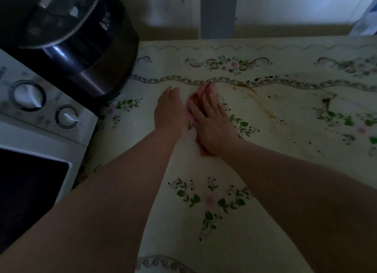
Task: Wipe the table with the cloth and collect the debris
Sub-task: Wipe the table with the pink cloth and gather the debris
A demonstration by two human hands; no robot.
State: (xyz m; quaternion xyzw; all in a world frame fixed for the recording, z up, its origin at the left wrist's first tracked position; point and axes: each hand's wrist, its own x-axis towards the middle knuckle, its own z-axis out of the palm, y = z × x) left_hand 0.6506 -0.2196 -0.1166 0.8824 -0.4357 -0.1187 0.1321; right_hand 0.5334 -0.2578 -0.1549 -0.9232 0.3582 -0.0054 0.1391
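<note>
Head view. INSPECTOR: Location of the pink cloth?

ASSISTANT: Flat on the table, left of centre, pinned under the right hand. Shows as a pink strip along that hand's left side and a darker edge beneath the wrist.

INSPECTOR: Fingers of the right hand?

ASSISTANT: Straight and slightly spread, palm down, pressing on the cloth. Not curled around it.

INSPECTOR: And the left hand?

ASSISTANT: Just beside the cloth's left edge, back of the hand up, fingers extended and held together, pointing away. Holds nothing. Contact with the cloth: cannot tell, too dim and blurred.

INSPECTOR: Debris?

ASSISTANT: Brown smear running down and right from the scrolled border of the floral print, near the right hand's fingertips. Dark crumbs scattered farther right. Dark blot towards the right side, well apart from the cloth.

INSPECTOR: Other items?

ASSISTANT: Black multicooker at the far left. White microwave oven with two dials at the near left, beside the table edge.
</note>
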